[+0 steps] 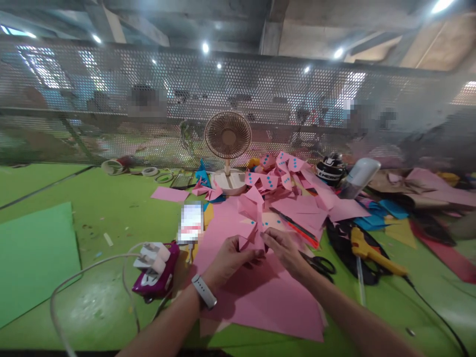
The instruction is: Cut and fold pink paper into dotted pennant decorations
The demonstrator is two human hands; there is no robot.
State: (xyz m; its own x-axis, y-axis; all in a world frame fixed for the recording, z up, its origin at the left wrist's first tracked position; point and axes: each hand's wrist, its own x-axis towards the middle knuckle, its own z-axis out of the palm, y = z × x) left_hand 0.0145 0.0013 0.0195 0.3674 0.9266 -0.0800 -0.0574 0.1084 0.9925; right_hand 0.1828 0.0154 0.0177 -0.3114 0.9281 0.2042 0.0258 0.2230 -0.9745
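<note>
My left hand (229, 259) and my right hand (285, 250) meet over a large pink paper sheet (267, 297) on the green table. Both pinch a small folded pink paper piece (254, 237) with blue dots, held just above the sheet. The left wrist carries a watch with a pale strap (204, 291). Behind the hands lies a heap of folded pink paper shapes (282, 176) with blue dots.
A small desk fan (227, 148) stands at the back centre. A yellow glue gun (372, 250) and black scissors (320, 265) lie right of my hands. A purple power strip with white plugs (155, 270) sits left, beside a green paper sheet (33, 258). A perforated metal screen (238, 99) backs the table.
</note>
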